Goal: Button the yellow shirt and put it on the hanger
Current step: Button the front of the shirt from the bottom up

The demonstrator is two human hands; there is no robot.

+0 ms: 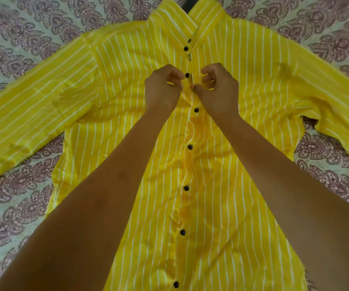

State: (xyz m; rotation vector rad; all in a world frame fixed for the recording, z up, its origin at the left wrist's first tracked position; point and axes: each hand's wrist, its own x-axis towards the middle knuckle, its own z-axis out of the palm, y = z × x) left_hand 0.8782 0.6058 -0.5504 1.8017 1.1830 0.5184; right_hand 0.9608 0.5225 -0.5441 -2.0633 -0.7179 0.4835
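The yellow shirt [243,101] with thin white stripes lies flat, front up, collar at the far end and both sleeves spread outward. Several black buttons run down its middle placket. My left hand [162,89] pinches the placket cloth just left of a black button [187,75] near the chest. My right hand [217,89] pinches the facing edge of the placket just right of it. The two hands almost touch over the seam. No hanger is in view.
The shirt rests on a bedsheet [22,34] printed with purple paisley shapes on a pale ground, which shows on both sides and beyond the collar. A dark patch [188,5] sits behind the collar.
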